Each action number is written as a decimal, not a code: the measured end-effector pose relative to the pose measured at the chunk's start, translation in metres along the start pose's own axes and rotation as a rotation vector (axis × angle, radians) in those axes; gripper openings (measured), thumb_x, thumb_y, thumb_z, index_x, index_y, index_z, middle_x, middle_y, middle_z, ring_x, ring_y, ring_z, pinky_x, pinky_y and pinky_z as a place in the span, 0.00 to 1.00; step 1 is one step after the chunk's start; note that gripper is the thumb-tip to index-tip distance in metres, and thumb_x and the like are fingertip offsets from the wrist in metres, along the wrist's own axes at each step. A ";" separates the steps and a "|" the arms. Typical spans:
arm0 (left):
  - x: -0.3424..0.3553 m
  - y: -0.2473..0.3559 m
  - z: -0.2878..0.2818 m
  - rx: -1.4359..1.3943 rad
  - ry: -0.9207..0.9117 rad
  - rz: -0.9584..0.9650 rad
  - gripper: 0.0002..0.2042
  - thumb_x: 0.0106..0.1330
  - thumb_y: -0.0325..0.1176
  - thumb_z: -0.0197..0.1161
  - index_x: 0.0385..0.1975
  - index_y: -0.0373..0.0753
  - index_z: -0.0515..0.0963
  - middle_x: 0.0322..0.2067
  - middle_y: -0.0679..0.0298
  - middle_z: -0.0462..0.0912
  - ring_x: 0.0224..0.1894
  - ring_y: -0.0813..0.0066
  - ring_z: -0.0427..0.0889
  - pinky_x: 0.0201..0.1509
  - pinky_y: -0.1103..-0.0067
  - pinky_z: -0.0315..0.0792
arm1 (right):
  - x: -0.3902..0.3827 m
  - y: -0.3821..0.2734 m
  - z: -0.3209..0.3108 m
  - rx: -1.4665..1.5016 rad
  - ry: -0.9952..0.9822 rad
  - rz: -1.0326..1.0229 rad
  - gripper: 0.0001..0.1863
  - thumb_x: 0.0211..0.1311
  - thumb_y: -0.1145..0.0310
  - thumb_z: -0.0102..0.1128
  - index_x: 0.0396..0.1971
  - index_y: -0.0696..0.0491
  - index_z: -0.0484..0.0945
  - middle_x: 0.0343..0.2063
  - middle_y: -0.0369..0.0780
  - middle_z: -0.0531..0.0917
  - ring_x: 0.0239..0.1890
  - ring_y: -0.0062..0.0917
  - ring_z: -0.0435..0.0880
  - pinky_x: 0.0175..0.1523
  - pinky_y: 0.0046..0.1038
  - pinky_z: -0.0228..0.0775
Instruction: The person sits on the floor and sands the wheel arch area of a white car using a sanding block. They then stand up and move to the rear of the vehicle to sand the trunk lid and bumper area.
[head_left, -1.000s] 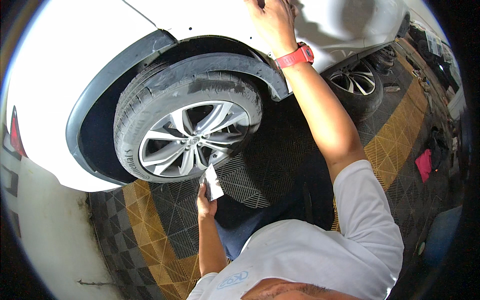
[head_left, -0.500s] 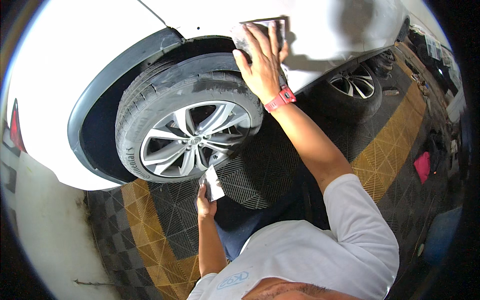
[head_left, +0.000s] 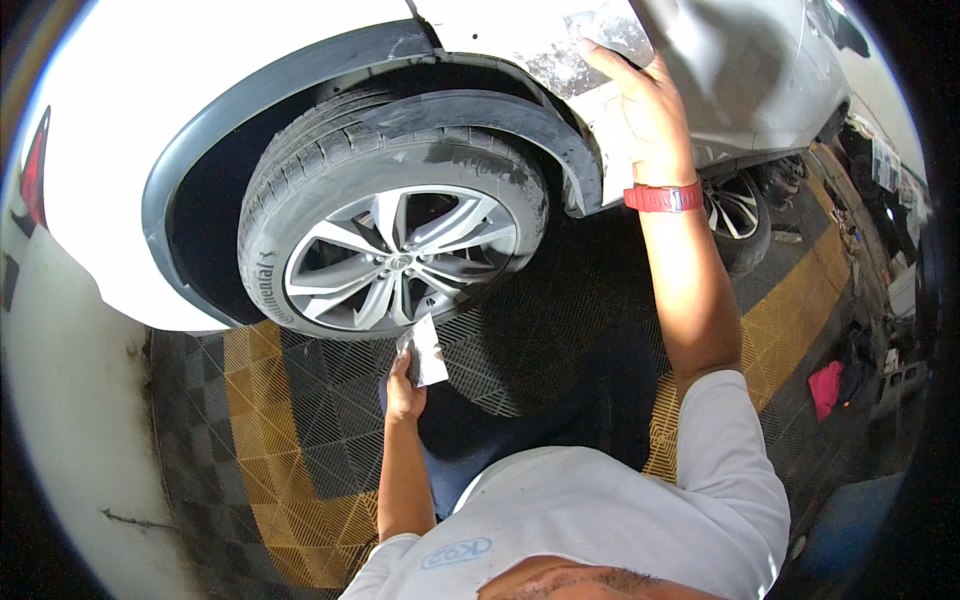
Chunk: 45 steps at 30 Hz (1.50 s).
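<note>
My right hand [head_left: 650,115], with a red watch on its wrist, is raised against the white car's body panel beside the rear wheel arch. Its thumb reaches over a flat, mottled grey and white sheet [head_left: 605,40]; the other fingers are mostly hidden. Low in front of the wheel, my left hand [head_left: 405,385] pinches a small, pale flat piece [head_left: 428,352] with grey smudges. Whether that piece is paper or stiffer card I cannot tell. The wheel [head_left: 400,262] has silver spokes and a dusty black tyre.
A dark trim strip [head_left: 500,112] hangs loose over the tyre. Farther right, a second wheel [head_left: 735,215] lies under the car's side. Black and yellow floor tiles [head_left: 265,430] spread below, with a pink cloth [head_left: 825,388] at the right. A pale wall [head_left: 75,400] stands left.
My right hand has moved right from the panel above the tyre, and its wrist has turned. The mottled sheet shows more. My left hand has hardly moved, still holding the pale piece.
</note>
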<state>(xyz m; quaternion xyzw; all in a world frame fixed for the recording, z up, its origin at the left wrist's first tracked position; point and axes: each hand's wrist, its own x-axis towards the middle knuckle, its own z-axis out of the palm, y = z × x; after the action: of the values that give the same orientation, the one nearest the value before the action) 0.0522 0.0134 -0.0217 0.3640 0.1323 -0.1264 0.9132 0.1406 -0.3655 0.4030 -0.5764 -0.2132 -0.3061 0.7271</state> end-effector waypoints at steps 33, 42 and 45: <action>0.004 -0.008 0.013 -0.016 -0.014 0.063 0.17 0.79 0.33 0.51 0.62 0.34 0.73 0.55 0.60 0.82 0.53 0.68 0.83 0.60 0.71 0.77 | -0.028 -0.093 0.077 -0.743 -0.390 -0.211 0.22 0.67 0.76 0.57 0.60 0.62 0.73 0.50 0.47 0.84 0.50 0.32 0.86 0.54 0.33 0.79; -0.056 0.004 0.175 0.596 -0.175 0.208 0.24 0.80 0.43 0.54 0.65 0.30 0.71 0.59 0.59 0.79 0.60 0.71 0.75 0.68 0.76 0.65 | -0.217 0.006 -0.005 -1.316 -0.701 -0.127 0.33 0.53 0.81 0.58 0.59 0.34 0.82 0.60 0.39 0.76 0.67 0.39 0.70 0.72 0.53 0.54; -0.067 0.005 0.208 0.669 -0.137 0.224 0.26 0.81 0.44 0.52 0.66 0.27 0.69 0.60 0.53 0.78 0.62 0.66 0.74 0.69 0.75 0.64 | -0.274 0.045 -0.013 -1.299 -0.756 -0.030 0.30 0.59 0.77 0.57 0.58 0.29 0.80 0.58 0.35 0.76 0.69 0.37 0.67 0.72 0.59 0.51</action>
<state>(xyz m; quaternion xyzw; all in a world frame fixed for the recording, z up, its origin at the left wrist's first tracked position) 0.0224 -0.1189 0.1494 0.6456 -0.0187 -0.0861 0.7586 -0.0272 -0.3172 0.1864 -0.9523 -0.2327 -0.1615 0.1138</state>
